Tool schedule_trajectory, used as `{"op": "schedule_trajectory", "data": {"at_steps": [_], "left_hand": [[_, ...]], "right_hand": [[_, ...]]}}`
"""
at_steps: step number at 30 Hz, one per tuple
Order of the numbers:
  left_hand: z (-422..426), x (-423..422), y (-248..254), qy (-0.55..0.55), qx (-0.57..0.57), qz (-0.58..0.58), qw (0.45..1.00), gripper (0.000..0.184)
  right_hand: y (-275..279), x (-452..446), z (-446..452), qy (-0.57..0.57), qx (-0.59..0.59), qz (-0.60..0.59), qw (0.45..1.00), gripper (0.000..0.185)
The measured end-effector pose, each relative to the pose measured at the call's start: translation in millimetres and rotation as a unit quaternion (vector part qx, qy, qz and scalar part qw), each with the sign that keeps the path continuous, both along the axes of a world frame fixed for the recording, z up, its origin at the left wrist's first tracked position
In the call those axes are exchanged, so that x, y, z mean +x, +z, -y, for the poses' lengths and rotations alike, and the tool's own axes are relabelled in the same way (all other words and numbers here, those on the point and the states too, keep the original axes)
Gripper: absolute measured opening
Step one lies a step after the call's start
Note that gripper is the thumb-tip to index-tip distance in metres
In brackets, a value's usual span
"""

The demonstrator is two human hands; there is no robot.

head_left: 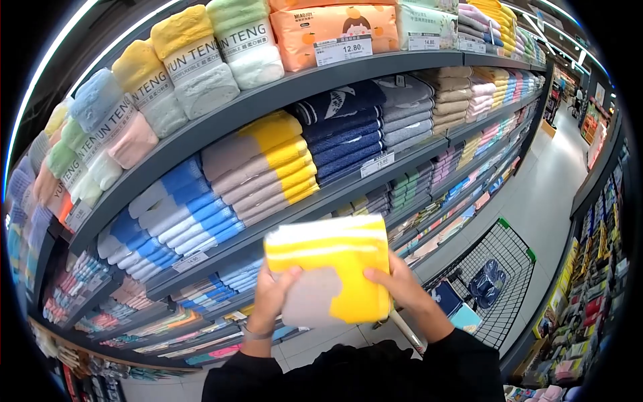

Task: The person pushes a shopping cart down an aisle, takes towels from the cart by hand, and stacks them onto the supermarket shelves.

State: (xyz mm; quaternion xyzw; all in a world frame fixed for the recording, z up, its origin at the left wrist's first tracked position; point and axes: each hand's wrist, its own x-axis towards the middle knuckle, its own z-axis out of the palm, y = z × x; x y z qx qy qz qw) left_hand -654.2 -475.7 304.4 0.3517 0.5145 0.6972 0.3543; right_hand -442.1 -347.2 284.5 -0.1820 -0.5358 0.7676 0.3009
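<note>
Pinches at both sides, with the left hand (pixel 271 295) and the right hand (pixel 400 281), a folded yellow-and-grey cloth towel (pixel 335 275), with thumbs pressed on its near face. Holds it in the air before the long dark grey shelving (pixel 284 88). Faces there a neat stack of similar yellow-and-grey towels (pixel 268 171). Has at right a black wire shopping cart with green corners (pixel 514 291), with dark blue slippers (pixel 487 281) inside.

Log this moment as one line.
left hand: holding folded towel | right hand: holding same towel | towel: yellow and gray, before shelves | cart: slippers inside
</note>
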Motion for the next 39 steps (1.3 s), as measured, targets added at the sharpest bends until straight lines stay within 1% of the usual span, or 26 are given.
{"op": "schedule_trajectory", "data": {"at_steps": [2,3,5,8,10,11,14,15,18,19,21,23,25,28,29,31,32,34,36,39], "left_hand": [[-9.0,-12.6,36.9,0.043,0.033,-0.016,0.998,0.045],[-14.2,-22.8,50.7,0.046,0.055,-0.011,0.997,0.043],[-29.1,-43.1,81.9,0.043,0.093,-0.019,0.995,0.039],[-46.0,-78.8,118.1,0.027,0.076,-0.010,0.997,0.040],[-51.4,-96.5,129.7,0.090,0.052,-0.034,0.994,0.039],[-53.5,-102.5,132.9,0.121,0.039,-0.045,0.991,0.039],[-56.5,-114.0,137.4,0.158,0.100,-0.122,0.975,0.034],[-56.0,-116.9,139.3,0.165,0.106,-0.126,0.973,0.030],[-53.1,-122.9,143.2,0.155,0.103,-0.147,0.972,0.030],[-53.2,-124.5,142.8,0.165,0.106,-0.151,0.969,0.028],[-56.4,-129.2,142.0,0.185,0.113,-0.160,0.963,0.024],[-56.4,-134.1,139.0,0.182,0.095,-0.163,0.965,0.029],[-57.4,-140.4,134.7,0.166,0.081,-0.162,0.969,0.033],[-61.2,-142.3,127.4,0.192,0.124,-0.196,0.954,0.030],[-62.5,-145.3,125.0,0.213,0.118,-0.269,0.932,0.031],[-60.4,-141.1,125.4,0.249,0.098,-0.409,0.872,0.032],[-54.7,-127.9,129.0,0.291,0.052,-0.488,0.821,0.033],[-51.9,-136.7,121.8,0.336,0.052,-0.663,0.667,0.034],[-46.8,-137.1,118.6,0.328,0.030,-0.679,0.656,0.035],[-41.2,-139.7,120.5,0.309,0.027,-0.713,0.628,0.038]], "right_hand": [[40.2,-20.3,-16.8,0.010,0.058,-0.020,0.998,0.056],[61.1,-33.1,-26.2,0.014,0.087,-0.030,0.996,0.054],[96.8,-59.9,-41.5,0.039,0.074,-0.046,0.995,0.048],[129.4,-98.8,-62.0,0.043,0.054,-0.052,0.996,0.040],[143.6,-115.5,-71.1,0.045,0.049,-0.047,0.997,0.038],[148.9,-121.8,-76.0,0.046,0.045,-0.043,0.997,0.037],[154.0,-143.8,-97.1,0.070,0.039,-0.064,0.995,0.037],[158.3,-147.1,-98.6,0.059,0.033,-0.067,0.995,0.033],[166.3,-162.8,-119.0,0.067,0.040,-0.028,0.997,0.030],[167.5,-169.9,-122.0,0.016,0.062,-0.033,0.997,0.028],[174.4,-170.2,-120.2,0.015,0.076,-0.059,0.995,0.029],[177.6,-172.7,-121.3,0.019,0.089,-0.059,0.994,0.031],[173.1,-183.1,-133.8,0.016,0.051,-0.068,0.996,0.031],[166.3,-188.1,-140.6,0.023,0.014,-0.086,0.996,0.032],[164.6,-188.9,-141.5,0.029,0.005,-0.091,0.995,0.032],[163.5,-183.6,-140.7,0.032,0.029,-0.036,0.998,0.031],[165.8,-181.3,-140.7,0.032,0.044,-0.010,0.998,0.030],[172.3,-182.2,-140.4,0.013,0.053,0.005,0.998,0.030],[178.4,-183.1,-138.7,-0.003,0.047,0.020,0.999,0.029],[178.2,-193.5,-140.8,0.022,-0.007,-0.067,0.997,0.033]]}}
